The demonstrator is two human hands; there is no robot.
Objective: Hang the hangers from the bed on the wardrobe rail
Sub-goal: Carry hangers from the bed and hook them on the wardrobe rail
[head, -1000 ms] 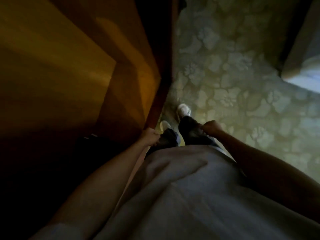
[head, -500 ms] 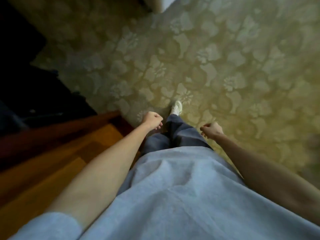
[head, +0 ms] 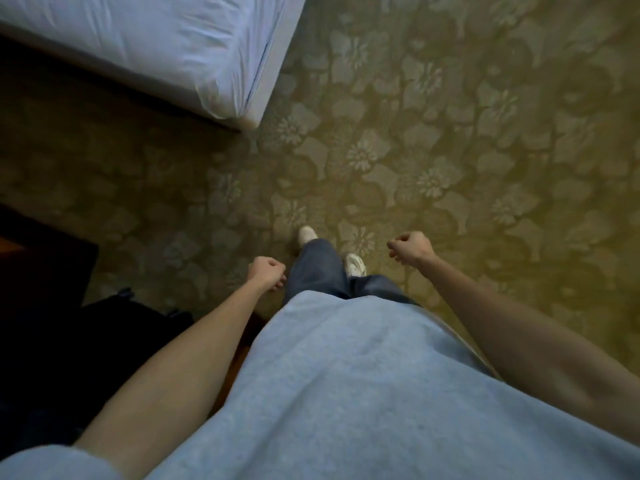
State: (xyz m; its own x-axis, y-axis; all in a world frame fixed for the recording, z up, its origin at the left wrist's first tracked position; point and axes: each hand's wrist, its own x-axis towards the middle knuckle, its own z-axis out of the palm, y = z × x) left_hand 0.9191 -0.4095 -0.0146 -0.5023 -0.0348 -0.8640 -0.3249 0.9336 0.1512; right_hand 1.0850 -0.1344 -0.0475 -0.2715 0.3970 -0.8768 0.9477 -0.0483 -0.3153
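Since half a second ago the view has swung from dark wooden furniture to the bed (head: 194, 64), its corner now upper left; no hangers show on that smooth, wrinkled white sheet, so fetching seems ahead; left hand (head: 266, 273) and right hand (head: 412, 249) hang loosely curled, holding nothing, above flowered olive carpet (head: 450, 150).

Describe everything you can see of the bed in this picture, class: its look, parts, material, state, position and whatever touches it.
Only one corner of the bed shows, at the upper left. It is covered in pale bluish-white fabric, smooth on top with light wrinkles, pulled tight over the rounded corner. A seam runs down its side. It stands on the patterned carpet, a dark shadow beneath its near edge. No hangers show on this part, and neither of the hands touches it.
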